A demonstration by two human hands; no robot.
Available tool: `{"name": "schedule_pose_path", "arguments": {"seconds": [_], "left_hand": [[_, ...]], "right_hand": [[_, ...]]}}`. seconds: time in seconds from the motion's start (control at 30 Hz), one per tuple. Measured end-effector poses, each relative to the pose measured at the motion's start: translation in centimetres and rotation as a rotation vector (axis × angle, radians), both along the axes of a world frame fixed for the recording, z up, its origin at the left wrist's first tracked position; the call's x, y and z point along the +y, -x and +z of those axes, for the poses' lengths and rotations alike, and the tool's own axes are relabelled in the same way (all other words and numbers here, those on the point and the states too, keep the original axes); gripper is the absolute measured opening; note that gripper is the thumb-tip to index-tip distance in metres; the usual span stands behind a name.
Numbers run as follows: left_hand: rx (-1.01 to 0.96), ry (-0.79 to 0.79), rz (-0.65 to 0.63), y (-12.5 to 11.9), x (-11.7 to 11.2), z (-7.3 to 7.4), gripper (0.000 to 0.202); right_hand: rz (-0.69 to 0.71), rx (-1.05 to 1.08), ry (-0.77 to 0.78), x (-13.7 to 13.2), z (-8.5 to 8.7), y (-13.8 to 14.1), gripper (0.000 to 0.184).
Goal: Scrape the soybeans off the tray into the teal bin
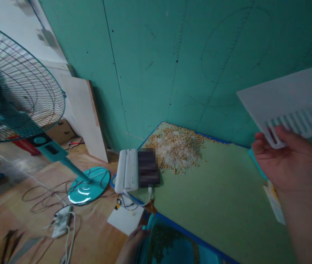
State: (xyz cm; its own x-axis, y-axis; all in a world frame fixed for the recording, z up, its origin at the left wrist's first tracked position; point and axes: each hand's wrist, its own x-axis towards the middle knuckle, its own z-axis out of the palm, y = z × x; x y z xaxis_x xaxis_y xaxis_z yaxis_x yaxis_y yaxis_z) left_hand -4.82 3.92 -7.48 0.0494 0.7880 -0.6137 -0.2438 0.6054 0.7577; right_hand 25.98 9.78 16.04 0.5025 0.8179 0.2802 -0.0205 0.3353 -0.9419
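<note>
White slotted sheet: the piece [281, 94] is up at the right, in front of the green wall [150, 73], tilted, its row of slots along the lower side.
Right hand: the person's right hand [282, 161] grasps the sheet by its lower left corner, thumb on the near side, fingers curled behind.
Left hand: low in the view, the left hand [134, 242] is at the left rim of a turquoise tray [179, 253]; whether it grips the rim or merely rests there cannot be told.
Tray contents: dark green matter [163, 236], too blurred to name.
Pale green surface: blue-edged, the surface [216, 194] meets the wall and bears a heap of yellowish and whitish grains [179, 152] toward its far corner.
Near the heap: a white device [127, 170] stands beside a dark panel [148, 168], with a white cable below.
Beyond, left: a turquoise fan [51, 148] stands on the wooden floor [32, 187], near a power strip [62, 222]; a pale board [83, 110] leans against the wall.
</note>
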Motion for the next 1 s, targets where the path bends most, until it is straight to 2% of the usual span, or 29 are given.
{"name": "schedule_pose_path", "arguments": {"seconds": [0.17,0.3,0.47,0.63,0.7,0.8,0.9,1.0], "left_hand": [[0.005,0.045,0.012,0.2,-0.3,0.1,0.009],[-0.025,0.075,0.039,0.2,-0.6,0.2,0.01],[-0.062,0.063,0.059,1.0,-0.8,0.3,0.01],[-0.121,0.123,0.086,2.3,-1.1,0.7,0.012],[-0.086,0.167,0.122,2.7,-1.1,0.7,0.013],[-0.042,0.148,0.137,3.0,-1.0,0.6,0.013],[-0.104,0.11,0.09,3.1,-1.1,0.7,0.015],[-0.152,0.118,0.079,3.3,-1.3,0.7,0.015]], "right_hand": [[0.484,0.457,0.153,1.9,-3.1,7.1,0.008],[0.646,0.633,0.256,3.7,-5.8,11.9,0.009],[0.723,0.675,0.361,6.1,-7.5,15.8,0.006],[0.784,0.675,0.411,7.2,-8.2,17.6,0.008],[0.763,0.655,0.433,7.5,-8.6,18.1,0.008],[0.708,0.621,0.482,8.0,-9.1,18.4,0.009],[0.666,0.596,0.5,8.6,-9.4,18.7,0.01],[0.641,0.562,0.45,9.4,-9.6,18.8,0.012]]}}
